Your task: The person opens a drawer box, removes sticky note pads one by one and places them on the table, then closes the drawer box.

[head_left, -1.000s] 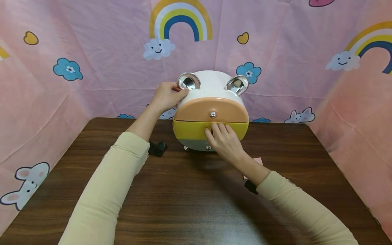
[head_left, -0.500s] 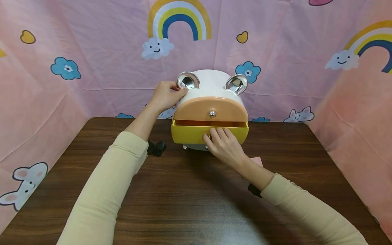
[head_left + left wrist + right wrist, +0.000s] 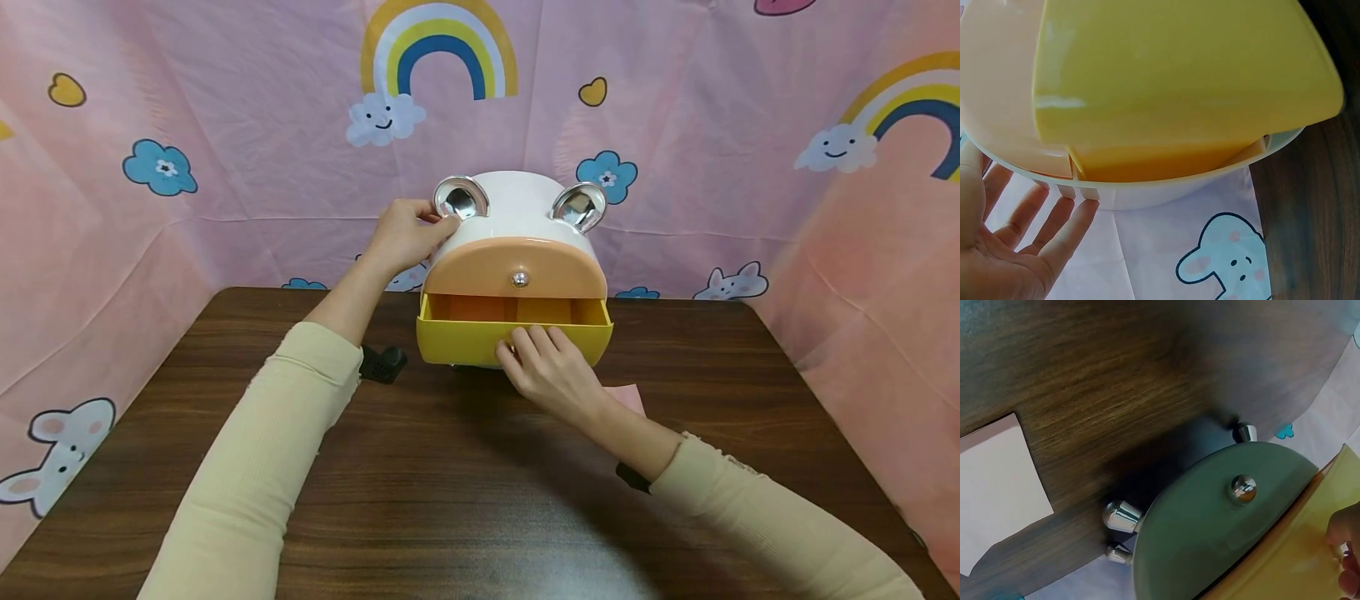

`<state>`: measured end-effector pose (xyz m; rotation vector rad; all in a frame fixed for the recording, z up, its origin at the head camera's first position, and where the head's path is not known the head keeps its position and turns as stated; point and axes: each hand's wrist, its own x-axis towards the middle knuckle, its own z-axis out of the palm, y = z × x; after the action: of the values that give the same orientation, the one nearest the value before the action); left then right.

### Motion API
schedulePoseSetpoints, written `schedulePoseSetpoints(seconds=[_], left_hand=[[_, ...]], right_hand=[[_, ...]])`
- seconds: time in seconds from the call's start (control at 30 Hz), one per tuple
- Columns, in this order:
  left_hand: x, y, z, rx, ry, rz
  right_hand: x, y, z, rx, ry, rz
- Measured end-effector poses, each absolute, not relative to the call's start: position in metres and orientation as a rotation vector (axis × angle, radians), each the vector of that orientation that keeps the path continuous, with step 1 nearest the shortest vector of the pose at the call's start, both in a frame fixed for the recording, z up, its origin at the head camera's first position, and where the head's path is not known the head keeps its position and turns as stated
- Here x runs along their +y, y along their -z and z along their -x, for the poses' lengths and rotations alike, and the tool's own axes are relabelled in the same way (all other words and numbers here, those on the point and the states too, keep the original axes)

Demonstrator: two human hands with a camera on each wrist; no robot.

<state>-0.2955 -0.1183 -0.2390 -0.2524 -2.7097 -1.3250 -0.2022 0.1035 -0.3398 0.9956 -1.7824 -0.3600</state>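
A small white drawer cabinet (image 3: 517, 200) with silver ears stands at the back of the table. Its yellow drawer (image 3: 453, 343) is pulled partway out, showing part of its inside. My right hand (image 3: 551, 373) pinches the knob (image 3: 1344, 550) of this drawer, mostly hidden by the fingers. At the cabinet's upper left side, my left hand (image 3: 408, 237) rests by the silver ear (image 3: 460, 200). In the left wrist view, its fairly straight, spread fingers (image 3: 1075, 231) touch the cabinet's side. The peach drawer (image 3: 472, 268) above is closed.
A green drawer (image 3: 1204, 519) with a silver knob sits below the yellow one, closed. Short silver feet (image 3: 1121, 517) carry the cabinet. Pink paper (image 3: 997, 494) lies on the dark wooden table (image 3: 420, 483), partly behind my right forearm. A patterned pink cloth (image 3: 300, 125) hangs behind.
The yellow drawer has slid out toward me from nearly closed, my right hand moving back and down with its knob. My left hand has stayed at the cabinet's side.
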Motion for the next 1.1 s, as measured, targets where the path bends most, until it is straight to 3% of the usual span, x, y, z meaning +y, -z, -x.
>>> schedulePoseSetpoints(seconds=[1.1], left_hand=[[-0.12,0.24,0.299,-2.716,1.326,0.264]], right_hand=[[0.101,0.318,0.158,-1.731,0.352,-1.06]])
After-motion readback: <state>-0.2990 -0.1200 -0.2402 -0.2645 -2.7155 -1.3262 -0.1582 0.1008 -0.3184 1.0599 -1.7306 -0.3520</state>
